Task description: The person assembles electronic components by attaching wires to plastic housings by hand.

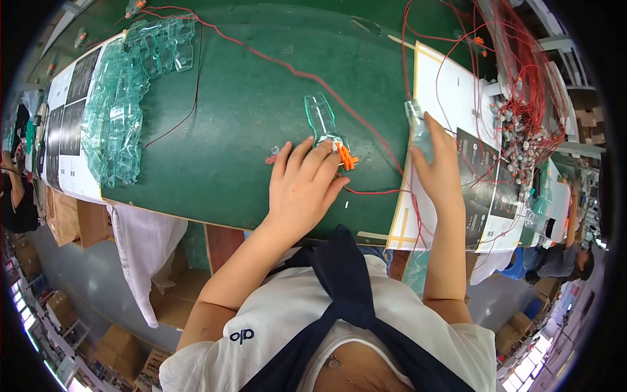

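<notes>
A clear green-tinted plastic shell (320, 116) lies on the green tabletop, with an orange clip-like part (347, 157) at its near end. My left hand (300, 186) rests over that end, its fingertips on the shell and its thumb beside the orange part. A small red-and-clear piece (272, 158) lies by the left fingertips. To the right, my right hand (439, 166) has its thumb and fingers around another clear plastic piece (413, 112) at the edge of the printed sheet; its lower part is partly hidden. A red wire (379, 191) runs from near the left hand toward the right.
Many clear shells (116, 124) are piled on a sheet at the left. A bundle of red wires (522, 85) with small connector ends (519, 147) covers the right-hand printed sheet (480, 173). One long red wire (294, 70) crosses the table. Other people sit at both sides.
</notes>
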A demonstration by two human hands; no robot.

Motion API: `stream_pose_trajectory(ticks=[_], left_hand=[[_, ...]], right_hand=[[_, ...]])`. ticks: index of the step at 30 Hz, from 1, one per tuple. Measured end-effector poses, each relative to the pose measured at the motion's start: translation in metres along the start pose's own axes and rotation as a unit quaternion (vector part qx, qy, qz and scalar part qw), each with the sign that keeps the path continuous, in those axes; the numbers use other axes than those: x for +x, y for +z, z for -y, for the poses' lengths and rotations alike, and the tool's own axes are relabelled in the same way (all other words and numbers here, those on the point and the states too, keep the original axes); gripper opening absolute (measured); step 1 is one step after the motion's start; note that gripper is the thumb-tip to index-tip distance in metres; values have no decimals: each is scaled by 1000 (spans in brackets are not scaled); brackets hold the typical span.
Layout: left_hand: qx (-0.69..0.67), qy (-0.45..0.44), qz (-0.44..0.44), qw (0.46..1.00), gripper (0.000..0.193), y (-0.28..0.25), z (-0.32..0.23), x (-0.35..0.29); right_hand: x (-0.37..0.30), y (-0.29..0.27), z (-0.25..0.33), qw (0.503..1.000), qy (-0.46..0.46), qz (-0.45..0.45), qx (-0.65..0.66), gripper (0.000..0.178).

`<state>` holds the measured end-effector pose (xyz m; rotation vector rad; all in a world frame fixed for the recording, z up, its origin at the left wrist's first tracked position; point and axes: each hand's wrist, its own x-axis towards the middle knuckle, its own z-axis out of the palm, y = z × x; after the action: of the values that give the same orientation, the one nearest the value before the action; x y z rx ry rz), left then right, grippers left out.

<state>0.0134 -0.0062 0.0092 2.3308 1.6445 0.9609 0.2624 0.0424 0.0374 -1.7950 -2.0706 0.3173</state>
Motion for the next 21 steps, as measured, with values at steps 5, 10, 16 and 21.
stream_pose_trajectory(ticks=[5,10,16,21], left_hand=[[1,-18,-35,999,52,-3,11,-16],[-52,-48,-37,997,60,-10,6,-13],[-57,-42,-47,996,66,2,8,-10],[-117,-67,-25,991,76,-2,8,-11]], right_hand=[[-24,-1,-2,998,6,-69,6,60],[-32,-13,-3,999,-1,2,-39,58],[-29,-19,15,992,49,-58,97,66],[-25,13,94,972,-80,-34,216,68]])
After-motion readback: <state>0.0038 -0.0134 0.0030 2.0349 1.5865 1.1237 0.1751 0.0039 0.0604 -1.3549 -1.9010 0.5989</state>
